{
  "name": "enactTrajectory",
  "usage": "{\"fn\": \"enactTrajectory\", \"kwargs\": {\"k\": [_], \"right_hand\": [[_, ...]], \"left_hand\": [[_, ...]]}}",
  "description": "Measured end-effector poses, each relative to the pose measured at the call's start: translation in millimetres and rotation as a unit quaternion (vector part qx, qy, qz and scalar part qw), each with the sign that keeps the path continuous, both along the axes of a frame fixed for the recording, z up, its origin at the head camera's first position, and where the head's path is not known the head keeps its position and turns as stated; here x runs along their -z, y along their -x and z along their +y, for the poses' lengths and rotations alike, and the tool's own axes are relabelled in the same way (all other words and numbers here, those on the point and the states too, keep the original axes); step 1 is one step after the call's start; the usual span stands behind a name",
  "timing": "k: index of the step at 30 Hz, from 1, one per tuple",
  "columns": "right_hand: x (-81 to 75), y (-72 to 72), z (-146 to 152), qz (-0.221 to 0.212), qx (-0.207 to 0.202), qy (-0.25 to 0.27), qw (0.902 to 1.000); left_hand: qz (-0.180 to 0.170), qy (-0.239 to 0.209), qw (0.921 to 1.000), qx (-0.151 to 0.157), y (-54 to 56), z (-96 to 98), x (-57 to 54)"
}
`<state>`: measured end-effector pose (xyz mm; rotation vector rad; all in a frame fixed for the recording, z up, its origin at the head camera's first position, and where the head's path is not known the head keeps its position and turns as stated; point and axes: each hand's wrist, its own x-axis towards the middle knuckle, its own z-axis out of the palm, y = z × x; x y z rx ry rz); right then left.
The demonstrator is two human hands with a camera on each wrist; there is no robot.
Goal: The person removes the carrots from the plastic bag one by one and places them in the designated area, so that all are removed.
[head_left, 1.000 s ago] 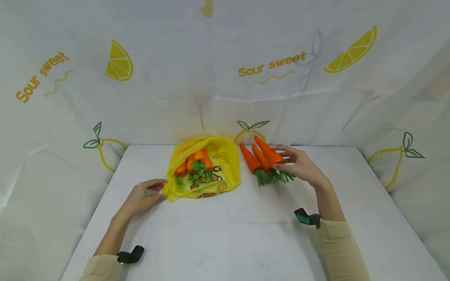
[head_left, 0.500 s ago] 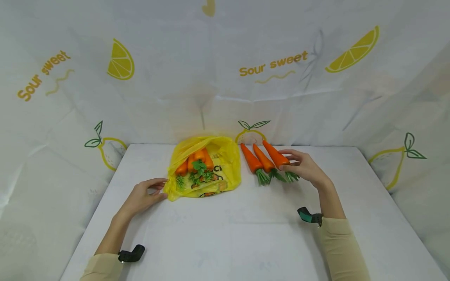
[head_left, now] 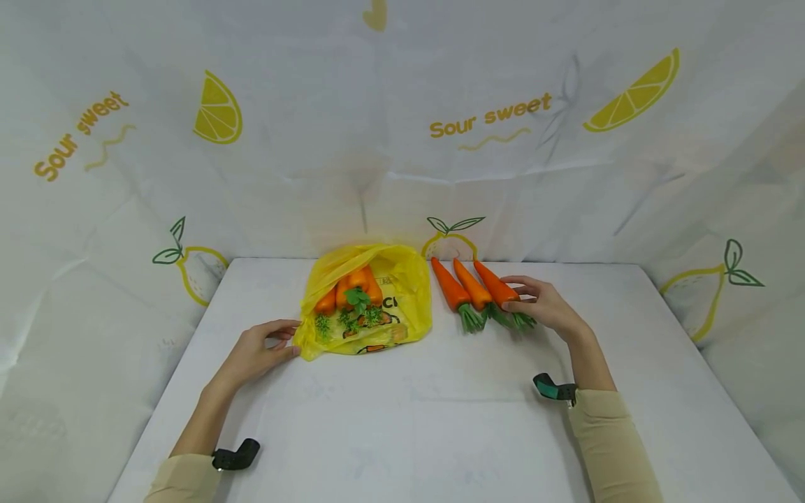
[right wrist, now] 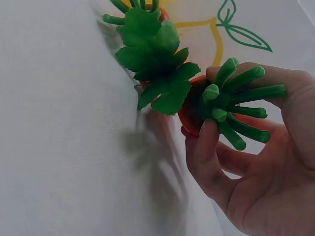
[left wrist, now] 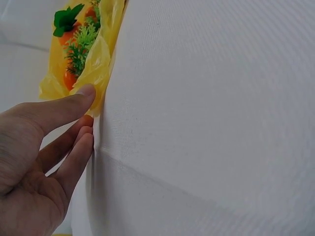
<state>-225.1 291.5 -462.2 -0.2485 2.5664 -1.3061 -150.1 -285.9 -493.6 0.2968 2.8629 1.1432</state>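
Since a second ago the right hand (head_left: 544,304) has lowered its carrot (head_left: 497,286) from above the other two onto the table (head_left: 402,433), now third in the row, rightmost. Left hand unchanged.

Near: beige sleeves, dark wrist mounts on both forearms. Left hand (head_left: 254,353) lies palm down on the table, fingers nearly straight, fingertips touching the near-left edge of the yellow bag (head_left: 402,307); thumb (left wrist: 74,101) presses the plastic, holds nothing. Right hand's fingers are curled round the carrot's stem end, thumb (right wrist: 206,147) on the orange base, green stalks (right wrist: 236,105) sticking out past the palm.

Farther: the bag lies open, several leafy carrots inside. Two loose carrots (head_left: 458,288) lie just right of the bag, tips pointing away, side by side with the held one. Back: white curtain with lemon prints.
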Motion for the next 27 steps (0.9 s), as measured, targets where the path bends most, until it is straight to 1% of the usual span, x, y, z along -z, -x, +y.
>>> {"fn": "enactTrajectory", "kwargs": {"k": [9, 18, 23, 27], "right_hand": [[9.9, 3.5, 1, -0.014, 0.006, -0.008, 0.9999], [15.1, 4.5, 1, 0.009, -0.004, -0.009, 0.9999], [15.6, 3.6, -3, 0.025, -0.012, -0.01, 0.9996], [15.3, 3.1, -4, 0.029, -0.017, -0.005, 0.9994]], "left_hand": [[0.002, -0.002, 1.0, 0.004, 0.5, -0.3, 0.3], [0.003, -0.004, 1.0, 0.006, 0.8, -0.6, 0.0], [0.002, -0.002, 1.0, 0.004, 0.0, 0.0, -1.4], [-0.001, -0.002, 1.0, 0.003, -0.3, -0.2, -1.5]]}}
